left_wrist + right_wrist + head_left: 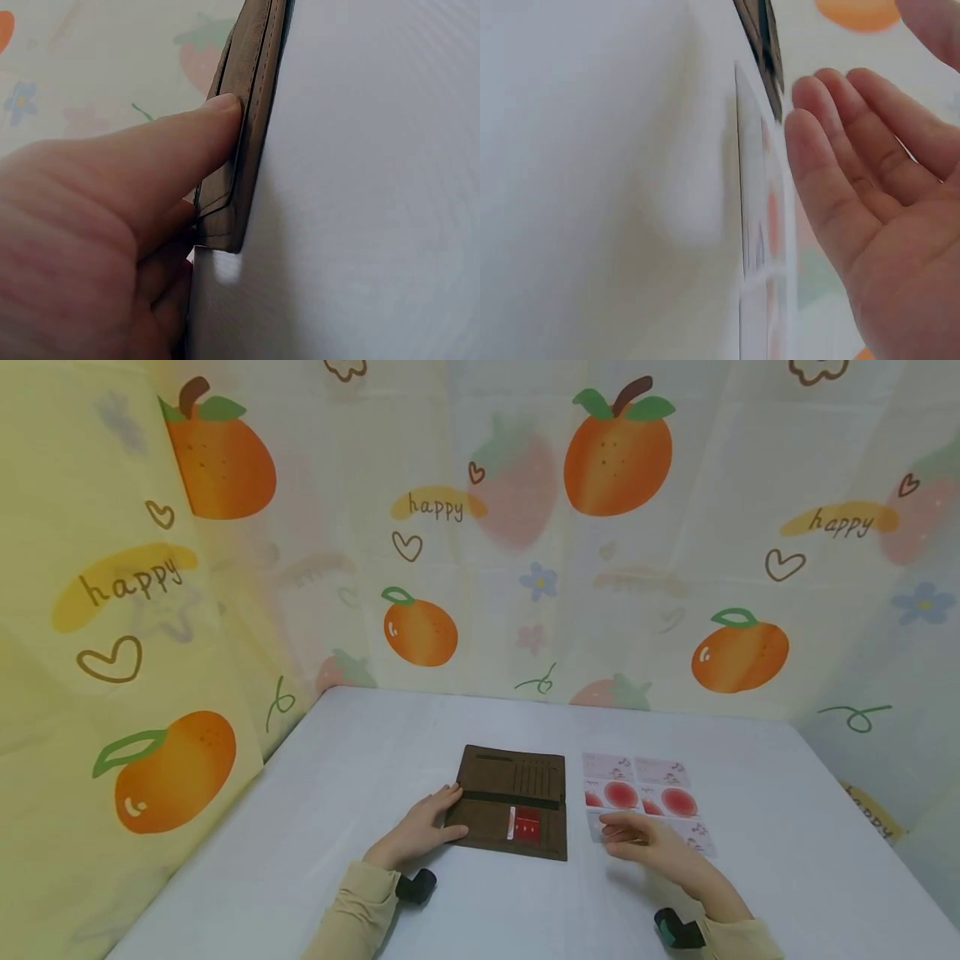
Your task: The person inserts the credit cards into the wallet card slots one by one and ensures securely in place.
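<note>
A brown wallet [480, 847] lies unfolded on the table, with a red card [527, 825] in a slot of its lower half. My left hand [420, 828] rests at the wallet's left edge; in the left wrist view the thumb of that hand [112, 180] presses on the brown leather [259, 97]. My right hand [652, 852] hovers over the lower row of pink and white cards [677, 802], covering part of it. The right wrist view shows that hand [885, 195] with relaxed, slightly bent fingers and nothing in them, beside the cards [754, 210].
The white table [315, 860] reaches back to a fruit-printed curtain [480, 635], which also runs along the left and right sides. The cards lie in rows to the right of the wallet, with a strip of table between them.
</note>
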A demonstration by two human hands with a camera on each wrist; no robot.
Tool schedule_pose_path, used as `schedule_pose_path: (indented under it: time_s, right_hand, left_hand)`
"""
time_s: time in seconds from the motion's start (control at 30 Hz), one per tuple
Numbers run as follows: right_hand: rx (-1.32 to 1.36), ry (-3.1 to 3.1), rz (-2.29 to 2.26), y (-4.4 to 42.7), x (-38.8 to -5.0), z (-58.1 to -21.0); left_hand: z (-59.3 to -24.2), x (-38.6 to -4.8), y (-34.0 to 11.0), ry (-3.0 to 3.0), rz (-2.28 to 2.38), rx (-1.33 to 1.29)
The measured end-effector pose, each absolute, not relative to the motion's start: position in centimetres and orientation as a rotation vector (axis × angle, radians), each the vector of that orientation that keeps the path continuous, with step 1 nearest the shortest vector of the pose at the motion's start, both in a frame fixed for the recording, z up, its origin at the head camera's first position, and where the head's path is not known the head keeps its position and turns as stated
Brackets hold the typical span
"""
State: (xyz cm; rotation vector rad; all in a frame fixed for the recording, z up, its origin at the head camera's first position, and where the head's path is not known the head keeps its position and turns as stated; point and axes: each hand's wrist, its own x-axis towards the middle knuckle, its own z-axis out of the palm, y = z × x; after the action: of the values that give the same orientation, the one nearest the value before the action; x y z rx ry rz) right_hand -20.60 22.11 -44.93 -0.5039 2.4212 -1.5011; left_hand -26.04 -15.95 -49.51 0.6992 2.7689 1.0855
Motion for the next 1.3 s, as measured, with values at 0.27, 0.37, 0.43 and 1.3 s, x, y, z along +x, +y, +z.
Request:
schedule_pose_path:
  time_s: [0.27, 0.37, 0.43, 1.3]
  right_hand:
    - [-0.322, 2.596, -1.513, 24.4, -20.8, -44.6]
    - [-0.250, 2.668, -1.473, 24.8, -21.2, -44.8]
    - [-0.212, 2.721, -1.414, 25.0, -21.4, -44.9]
    - [-0.185, 2.922, -1.082, 24.8, -23.4, -46.7]
  left_hand:
    - [-49.3, -25.9, -16.0, 2.761, 1.099, 0.714]
    - [-49.4, -25.9, -16.0, 2.761, 1.096, 0.704]
    - [-49.4, -25.9, -15.9, 2.761, 1.094, 0.694]
    - [-49.4, -25.9, -15.9, 2.770, 1.091, 0.704]
